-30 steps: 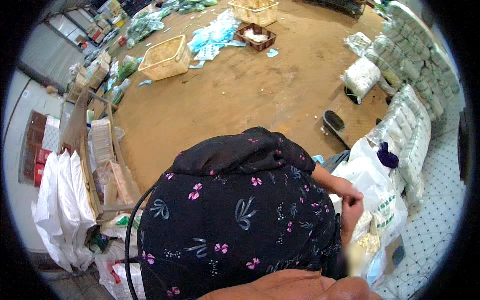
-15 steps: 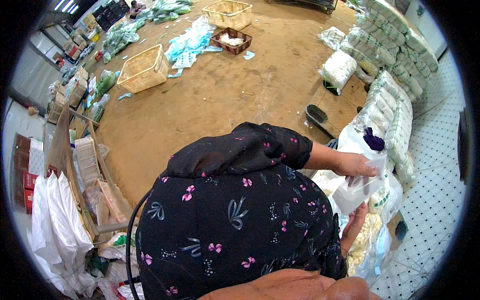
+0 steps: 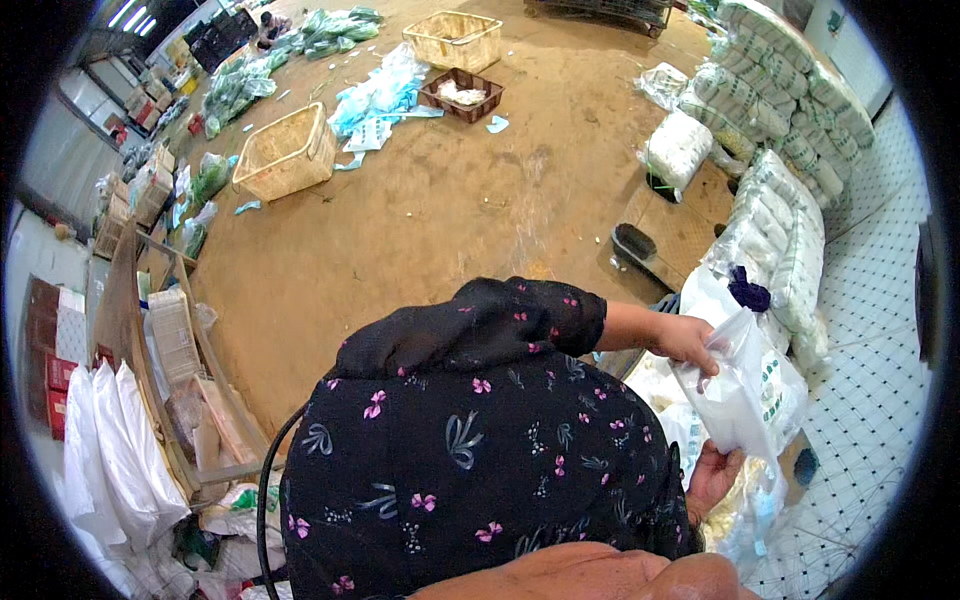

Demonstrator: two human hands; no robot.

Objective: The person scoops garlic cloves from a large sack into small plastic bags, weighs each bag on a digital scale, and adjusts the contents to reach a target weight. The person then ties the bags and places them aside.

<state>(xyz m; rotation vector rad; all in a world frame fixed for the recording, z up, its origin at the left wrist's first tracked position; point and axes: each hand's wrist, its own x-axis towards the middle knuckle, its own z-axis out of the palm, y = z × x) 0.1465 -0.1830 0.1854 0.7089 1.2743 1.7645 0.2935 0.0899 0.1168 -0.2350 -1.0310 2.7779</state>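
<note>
My left hand (image 3: 690, 342), reaching rightward from a black floral sleeve, grips the upper edge of a thin, translucent white plastic bag (image 3: 735, 395). Below it, my right hand (image 3: 712, 475) has its curled fingers on the bag's lower part. Behind and under the bag lie pale cream produce (image 3: 725, 515) in clear plastic and crumpled white bags with green print. A dark purple cloth bundle (image 3: 748, 290) sits just beyond my left hand. My black flowered clothing covers much of the lower middle of the view.
Stacked white packs (image 3: 785, 230) line the right, beside a tiled surface (image 3: 850, 430). Cream crates (image 3: 280, 155), a brown crate (image 3: 460, 95), blue plastic and leafy bundles lie on the brown floor. A wooden rack with white sacks (image 3: 120, 440) stands left. A person (image 3: 268, 30) crouches far back.
My hands have moved apart, with the translucent bag now spread between them. My left hand first rose and shifted right, then lowered a little, and my right hand has moved slightly lower.
</note>
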